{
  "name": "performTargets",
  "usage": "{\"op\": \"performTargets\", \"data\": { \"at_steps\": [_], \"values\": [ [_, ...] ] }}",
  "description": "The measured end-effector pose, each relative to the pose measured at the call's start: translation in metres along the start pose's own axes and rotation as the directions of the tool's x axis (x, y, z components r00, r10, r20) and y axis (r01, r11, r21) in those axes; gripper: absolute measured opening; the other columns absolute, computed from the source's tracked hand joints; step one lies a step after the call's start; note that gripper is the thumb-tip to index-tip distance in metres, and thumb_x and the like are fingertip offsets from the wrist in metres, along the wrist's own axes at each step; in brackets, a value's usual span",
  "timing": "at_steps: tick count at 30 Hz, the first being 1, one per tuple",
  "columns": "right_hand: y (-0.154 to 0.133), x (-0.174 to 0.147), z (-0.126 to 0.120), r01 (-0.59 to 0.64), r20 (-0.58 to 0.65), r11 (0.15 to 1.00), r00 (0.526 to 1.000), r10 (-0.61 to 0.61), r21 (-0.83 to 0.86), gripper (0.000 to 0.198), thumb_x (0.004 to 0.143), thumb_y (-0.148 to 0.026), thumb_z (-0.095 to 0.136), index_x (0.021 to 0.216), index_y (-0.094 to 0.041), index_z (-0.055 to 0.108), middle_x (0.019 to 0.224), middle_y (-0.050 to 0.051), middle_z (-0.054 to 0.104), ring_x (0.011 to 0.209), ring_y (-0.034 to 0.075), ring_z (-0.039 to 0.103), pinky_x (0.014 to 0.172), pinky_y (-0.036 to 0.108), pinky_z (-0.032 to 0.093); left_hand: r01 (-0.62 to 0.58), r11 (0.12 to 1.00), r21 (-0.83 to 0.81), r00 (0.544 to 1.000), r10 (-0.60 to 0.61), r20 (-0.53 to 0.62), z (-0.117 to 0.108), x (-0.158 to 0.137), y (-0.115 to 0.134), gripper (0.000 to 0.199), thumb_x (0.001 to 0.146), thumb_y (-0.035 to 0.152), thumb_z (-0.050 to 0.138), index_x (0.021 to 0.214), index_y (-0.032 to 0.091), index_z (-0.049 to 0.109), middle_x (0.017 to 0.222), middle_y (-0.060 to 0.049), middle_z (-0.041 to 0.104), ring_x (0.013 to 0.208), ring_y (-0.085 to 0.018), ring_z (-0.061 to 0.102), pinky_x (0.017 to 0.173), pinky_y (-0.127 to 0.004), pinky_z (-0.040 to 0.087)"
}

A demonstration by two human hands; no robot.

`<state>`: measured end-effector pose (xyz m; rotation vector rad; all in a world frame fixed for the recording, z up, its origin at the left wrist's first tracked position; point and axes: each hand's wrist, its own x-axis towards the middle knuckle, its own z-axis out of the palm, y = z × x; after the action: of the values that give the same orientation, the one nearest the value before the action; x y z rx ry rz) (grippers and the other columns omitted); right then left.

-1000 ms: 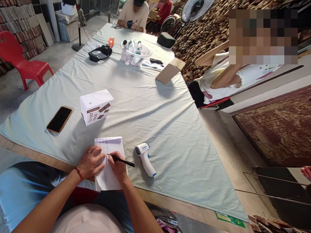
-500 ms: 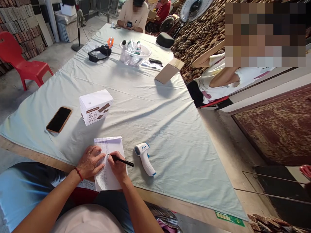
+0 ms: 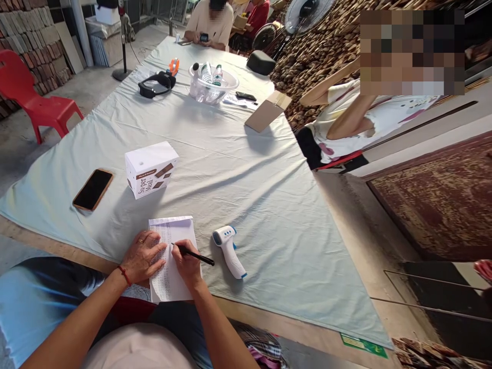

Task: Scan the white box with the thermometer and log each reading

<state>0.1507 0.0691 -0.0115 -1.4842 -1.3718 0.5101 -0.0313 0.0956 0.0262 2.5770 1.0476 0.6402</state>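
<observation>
A paper pad lies at the table's near edge, with rows of small writing down its left part. My left hand rests flat on the pad's left side, fingers spread. In my right hand is a black pen, its tip at the paper near the written column. Just right of the pad lies a white and blue infrared thermometer. Beyond the pad stands a white box with brown print. Left of that box is a smartphone with a dark screen.
Farther along the cloth-covered table are a black headset, a clear basin with bottles, a cardboard box and a black case. One person sits at the far end, another at the right. A red chair stands left.
The pen has shifted slightly to the right along the paper, its back end a little lower. My left hand and the pad stay in place.
</observation>
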Motion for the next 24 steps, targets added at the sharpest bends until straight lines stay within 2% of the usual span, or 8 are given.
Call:
{"op": "performTargets", "data": {
  "at_steps": [24],
  "values": [
    [0.0001,0.0005,-0.0004,0.023,0.007,1.0,1.0,-0.023,-0.008,0.011,0.082,-0.026,0.052,0.073,-0.023,0.056,0.059,-0.003,0.057,0.052,0.013,0.052,0.054,0.026,0.045,0.003,1.0,0.007,1.0,-0.003,-0.001,0.0003,0.0003,0.0005,0.032,0.087,0.028,0.063,0.118,0.02,0.065,0.119,-0.011,0.056,0.12,-0.029,0.049,0.109,-0.046,0.041]
  ]
}}
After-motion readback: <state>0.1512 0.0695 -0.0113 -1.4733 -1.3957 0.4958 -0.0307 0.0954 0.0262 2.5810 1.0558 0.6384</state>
